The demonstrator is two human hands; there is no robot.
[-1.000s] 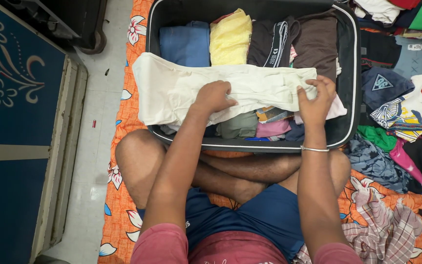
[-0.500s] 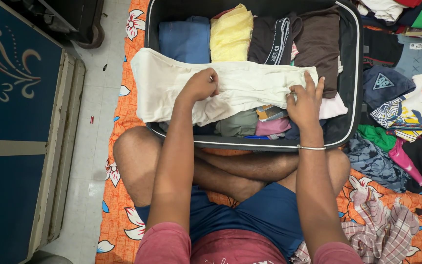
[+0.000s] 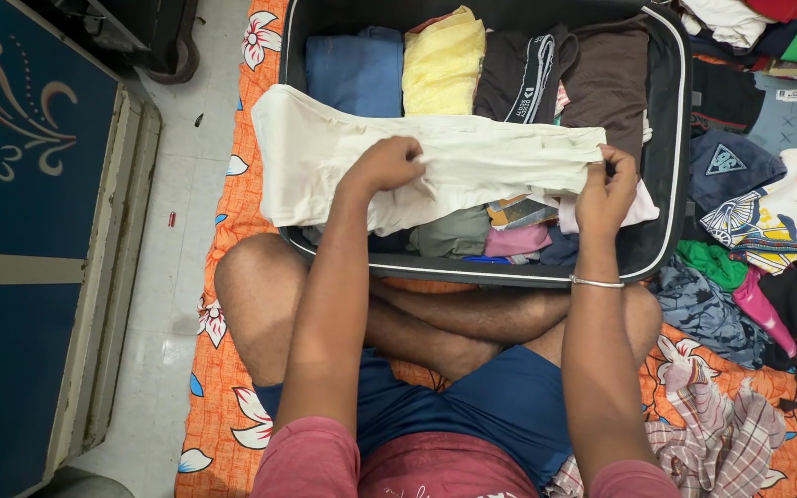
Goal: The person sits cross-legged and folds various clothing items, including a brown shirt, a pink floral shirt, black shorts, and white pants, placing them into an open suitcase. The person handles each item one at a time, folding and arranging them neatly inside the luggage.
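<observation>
While seated cross-legged on an orange floral mat [image 3: 223,369], facing an open black suitcase [image 3: 666,184]. At far left, a dark blue cabinet door [image 3: 20,231] with pale scrollwork, then a strip of pale tiled floor [image 3: 182,277] with a small red object [image 3: 172,219] lying on it. Draped across the suitcase from its left rim towards the right, a cream-white garment [image 3: 325,157], partly folded lengthwise, overhanging the left edge. Left hand [image 3: 387,164] pressed down on the garment near its middle, fingers curled and pinching a fold of the cloth. Behind it, in the far row of the case, a folded blue garment [image 3: 357,69], then a yellow one [image 3: 443,60], then a dark one with a striped waistband [image 3: 523,78], then a brown one [image 3: 611,78]. Beneath the cream cloth, in the near row, grey-green [image 3: 454,235], pink [image 3: 518,240] and patterned folded pieces. Right hand [image 3: 606,189] well apart from the left, closed on the garment's right end, thumb and fingers clamped over the edge, a thin metal bangle [image 3: 597,282] on the wrist. Further right, outside the case, a loose heap of mixed clothes [image 3: 758,221] on the mat, and a checked cloth [image 3: 721,433] near the right knee.
</observation>
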